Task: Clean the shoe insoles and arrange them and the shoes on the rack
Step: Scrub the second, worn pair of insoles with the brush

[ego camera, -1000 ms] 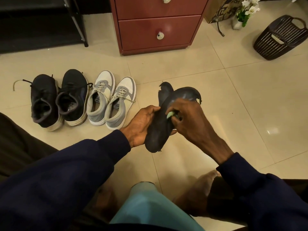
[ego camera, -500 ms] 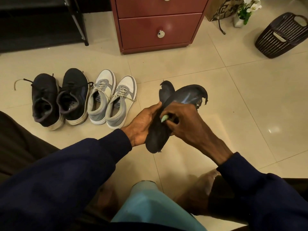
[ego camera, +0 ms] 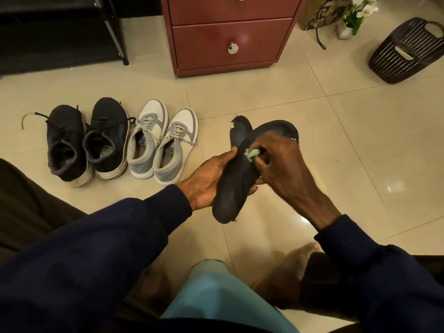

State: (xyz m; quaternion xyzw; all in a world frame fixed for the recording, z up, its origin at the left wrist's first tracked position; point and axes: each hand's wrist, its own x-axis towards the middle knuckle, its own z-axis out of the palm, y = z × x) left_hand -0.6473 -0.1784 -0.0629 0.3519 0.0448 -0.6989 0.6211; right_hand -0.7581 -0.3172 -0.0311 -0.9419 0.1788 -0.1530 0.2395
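Insoles point(ego camera: 230, 191), two in number, dark and frayed at the edges, are held stacked and overlapping above the floor, right of centre. They are gripped about the middle by the left hand point(ego camera: 206, 179), the thumb laid on the near edge and the fingertips showing at the far edge. One small pale green cloth point(ego camera: 252, 153) is pinched in the curled fingers of the right hand point(ego camera: 281, 162) and pressed against the upper face of the front insole. The tip of the rear insole point(ego camera: 240, 128) is seen projecting beside it, to the left. Four shoes are set in one row on the floor to the left of the hands, toes pointing away: two black shoes point(ego camera: 64, 145), one lace trailing loose to the left, and two grey-and-white sneakers point(ego camera: 177, 131), the shoes of each pair touching. Surface: glossy cream floor tiles point(ego camera: 360, 140) with thin dark joints. Room, along the far edge: one black rack point(ego camera: 112, 30) at upper left; one red-brown drawer unit point(ego camera: 204, 44) at centre, two drawers and two metal knobs shown; one patterned bag point(ego camera: 312, 15); one small vase of white flowers point(ego camera: 360, 8); one dark slatted basket point(ego camera: 403, 54) at upper right.
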